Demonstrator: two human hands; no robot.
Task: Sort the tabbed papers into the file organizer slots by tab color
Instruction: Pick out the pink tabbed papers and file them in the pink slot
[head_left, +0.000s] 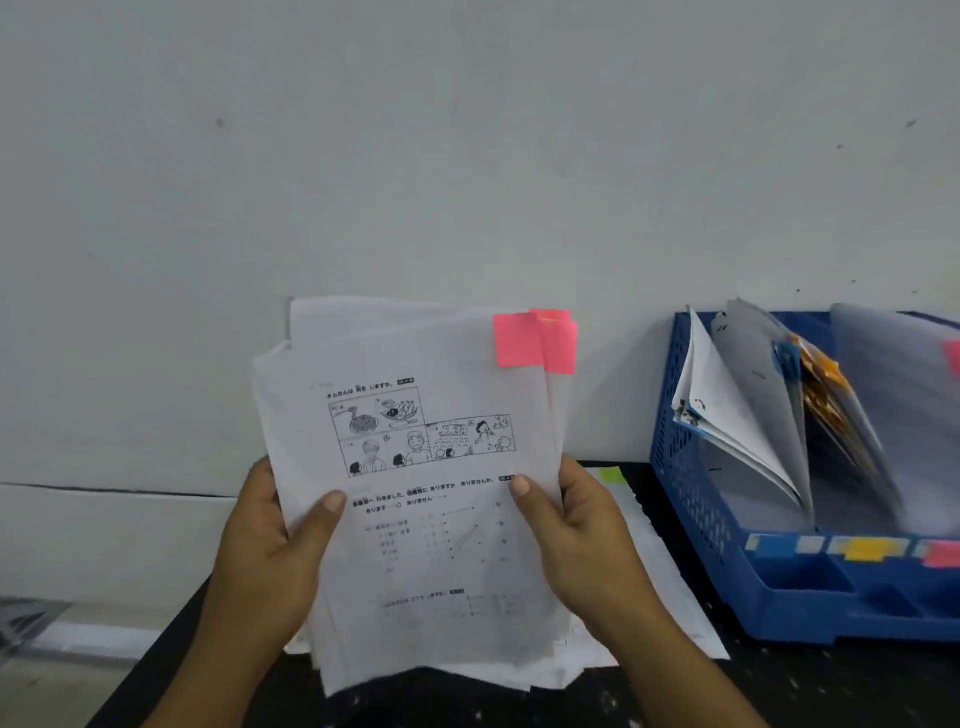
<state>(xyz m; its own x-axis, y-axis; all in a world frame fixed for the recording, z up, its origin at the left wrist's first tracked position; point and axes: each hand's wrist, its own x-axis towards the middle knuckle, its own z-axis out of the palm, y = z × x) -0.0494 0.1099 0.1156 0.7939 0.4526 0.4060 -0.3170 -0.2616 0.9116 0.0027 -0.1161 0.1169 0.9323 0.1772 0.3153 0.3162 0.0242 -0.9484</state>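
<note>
Pink-tabbed papers (415, 493) upright, blue organizer (727, 571) seemingly part-filled

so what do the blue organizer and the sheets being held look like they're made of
Organizer: looks like moulded plastic, matte blue, judging by the perforated lattice side wall and the moulded compartments at the front.
Sheets: thin white printed paper; they bend and lower sheets show faintly through. Both the left hand and the right hand grip them.
Pink tabs: probably sticky paper notes, fluorescent and matte.
</note>
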